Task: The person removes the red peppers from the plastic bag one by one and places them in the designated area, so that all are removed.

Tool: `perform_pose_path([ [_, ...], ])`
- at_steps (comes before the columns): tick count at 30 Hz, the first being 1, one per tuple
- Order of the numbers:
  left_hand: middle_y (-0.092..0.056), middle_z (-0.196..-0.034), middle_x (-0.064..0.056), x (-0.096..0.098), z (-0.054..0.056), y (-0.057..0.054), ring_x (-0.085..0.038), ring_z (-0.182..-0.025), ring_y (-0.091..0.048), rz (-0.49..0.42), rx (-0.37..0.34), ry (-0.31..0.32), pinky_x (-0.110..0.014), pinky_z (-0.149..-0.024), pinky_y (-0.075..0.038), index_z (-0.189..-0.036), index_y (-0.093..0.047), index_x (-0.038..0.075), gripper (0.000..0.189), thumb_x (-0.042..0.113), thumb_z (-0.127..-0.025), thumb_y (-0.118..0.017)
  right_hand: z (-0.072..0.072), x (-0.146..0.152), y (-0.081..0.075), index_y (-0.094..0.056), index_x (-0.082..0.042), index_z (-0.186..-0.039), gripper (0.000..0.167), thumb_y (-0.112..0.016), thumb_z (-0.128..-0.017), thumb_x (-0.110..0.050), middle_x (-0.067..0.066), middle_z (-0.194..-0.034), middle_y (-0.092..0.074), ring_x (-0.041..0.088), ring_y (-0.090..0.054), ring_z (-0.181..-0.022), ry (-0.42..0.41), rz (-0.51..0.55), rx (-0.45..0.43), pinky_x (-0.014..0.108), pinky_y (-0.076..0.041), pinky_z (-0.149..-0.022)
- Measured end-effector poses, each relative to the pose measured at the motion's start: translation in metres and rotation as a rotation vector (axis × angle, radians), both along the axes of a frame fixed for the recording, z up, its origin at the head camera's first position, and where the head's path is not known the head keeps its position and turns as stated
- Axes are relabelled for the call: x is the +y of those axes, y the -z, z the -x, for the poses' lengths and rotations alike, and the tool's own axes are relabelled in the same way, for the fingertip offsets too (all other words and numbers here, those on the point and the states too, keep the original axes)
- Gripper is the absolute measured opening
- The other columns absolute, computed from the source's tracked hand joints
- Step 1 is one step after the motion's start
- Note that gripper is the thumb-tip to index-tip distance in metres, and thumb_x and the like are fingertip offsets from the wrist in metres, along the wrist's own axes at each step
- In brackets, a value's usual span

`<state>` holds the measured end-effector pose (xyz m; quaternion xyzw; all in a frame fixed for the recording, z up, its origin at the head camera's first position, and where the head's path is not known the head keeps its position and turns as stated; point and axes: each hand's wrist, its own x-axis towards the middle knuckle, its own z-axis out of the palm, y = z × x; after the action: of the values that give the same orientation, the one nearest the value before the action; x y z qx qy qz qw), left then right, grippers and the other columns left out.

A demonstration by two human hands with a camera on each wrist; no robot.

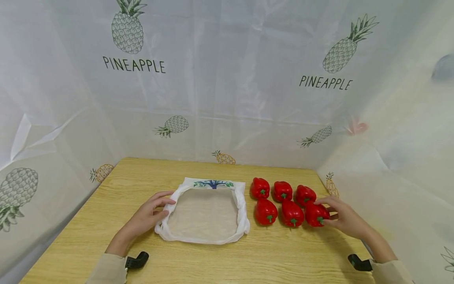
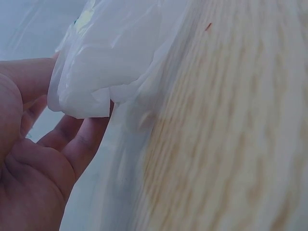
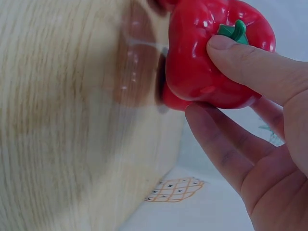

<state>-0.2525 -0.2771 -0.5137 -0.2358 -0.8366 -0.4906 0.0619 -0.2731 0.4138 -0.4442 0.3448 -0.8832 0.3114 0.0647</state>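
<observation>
A white plastic bag (image 1: 242, 213) lies on the table with its mouth spread wide and its rim rolled outward. My left hand (image 1: 150, 213) is at its left side, thumb and fingers around the rolled rim (image 2: 106, 57). Several glossy red bell peppers with green stems stand in two rows right of the bag. My right hand (image 1: 344, 217) grips the front-row pepper at the far right (image 1: 313, 213). The right wrist view shows my thumb (image 3: 250, 62) beside that pepper's stem and my fingertips against its opposite side. Whether this pepper touches the table cannot be told.
The wooden table (image 1: 283, 260) has a back edge against a pale curtain (image 1: 227, 86) printed with pineapples. Curtain also hangs along both sides, close to my right arm. The other peppers, such as the front middle one (image 1: 292, 213), stand close together.
</observation>
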Motion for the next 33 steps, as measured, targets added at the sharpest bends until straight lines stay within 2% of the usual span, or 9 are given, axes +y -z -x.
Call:
perform_pose_path([
  [12, -0.043, -0.163, -0.013, 0.000, 0.000, 0.000, -0.032, -0.127, -0.059, 0.005, -0.001, -0.004, -0.028, -0.097, -0.054, -0.131, -0.071, 0.007, 0.027, 0.005, -0.104, -0.067, 0.001, 0.003, 0.009, -0.062, -0.003, -0.136, 0.060, -0.085, -0.082, 0.009, 0.022, -0.132, -0.060, 0.004, -0.068, -0.106, 0.014, -0.023, -0.007, 0.027, -0.063, -0.073],
  [22, -0.042, -0.163, -0.015, 0.000, 0.001, 0.000, -0.042, -0.129, -0.058, -0.012, -0.016, 0.010, -0.027, -0.093, -0.056, -0.131, -0.070, 0.005, 0.027, 0.004, -0.104, -0.067, -0.001, 0.003, 0.012, -0.061, -0.002, -0.138, 0.061, -0.083, -0.083, 0.012, 0.022, -0.132, -0.058, 0.006, -0.069, -0.106, 0.001, -0.021, -0.034, 0.030, -0.063, -0.074],
  [33, -0.042, -0.163, -0.014, 0.000, 0.001, 0.001, -0.036, -0.126, -0.060, -0.010, -0.010, 0.008, -0.027, -0.093, -0.056, -0.132, -0.070, 0.005, 0.027, 0.005, -0.105, -0.067, -0.001, 0.004, 0.014, -0.060, -0.002, -0.137, 0.059, -0.083, -0.085, 0.009, 0.027, -0.137, -0.055, 0.011, -0.071, -0.107, -0.006, -0.021, -0.074, 0.032, -0.064, -0.075],
])
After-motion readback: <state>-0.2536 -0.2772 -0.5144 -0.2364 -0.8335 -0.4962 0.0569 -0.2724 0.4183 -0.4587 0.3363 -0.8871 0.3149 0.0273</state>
